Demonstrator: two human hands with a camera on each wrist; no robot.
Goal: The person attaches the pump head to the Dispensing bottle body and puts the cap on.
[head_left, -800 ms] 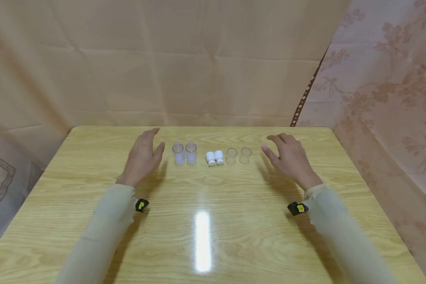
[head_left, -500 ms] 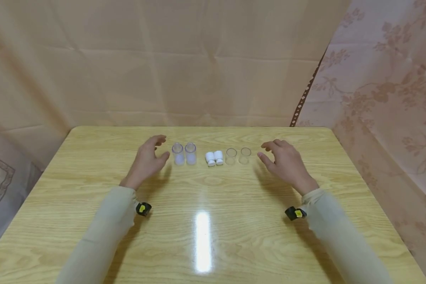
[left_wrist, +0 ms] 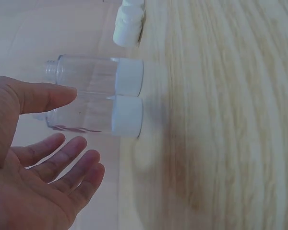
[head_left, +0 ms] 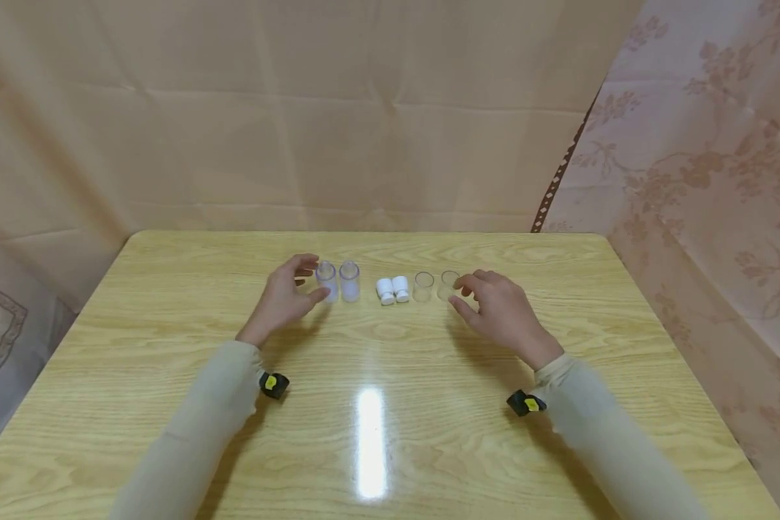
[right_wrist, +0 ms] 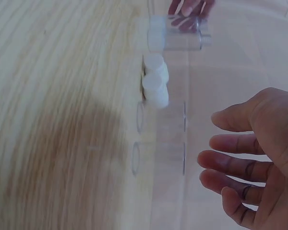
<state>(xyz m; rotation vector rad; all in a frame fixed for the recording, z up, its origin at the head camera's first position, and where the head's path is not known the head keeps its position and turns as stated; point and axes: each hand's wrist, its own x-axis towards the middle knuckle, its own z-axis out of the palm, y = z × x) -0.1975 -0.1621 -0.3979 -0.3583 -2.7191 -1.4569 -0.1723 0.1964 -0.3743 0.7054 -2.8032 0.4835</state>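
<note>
We see the left hand [head_left: 282, 299], grip parted and empty, at the left side of the leftmost upright bottle [head_left: 326, 277], the right hand [head_left: 503, 312], likewise empty, beside the rightmost upright clear cylinder [head_left: 445, 287].

The left arm [head_left: 169, 462] and right arm [head_left: 630, 462], both in long pale sleeves [head_left: 214, 386], reach forward and slant in toward each other. The left hand [head_left: 284, 297] is turned inward, its thumb [left_wrist: 50, 98] stretched out and apart from loosely bent fingers [left_wrist: 62, 155]. The right hand [head_left: 503, 312] mirrors it, turned inward too, the thumb lying clear of gently curved, slightly spread fingers
</note>
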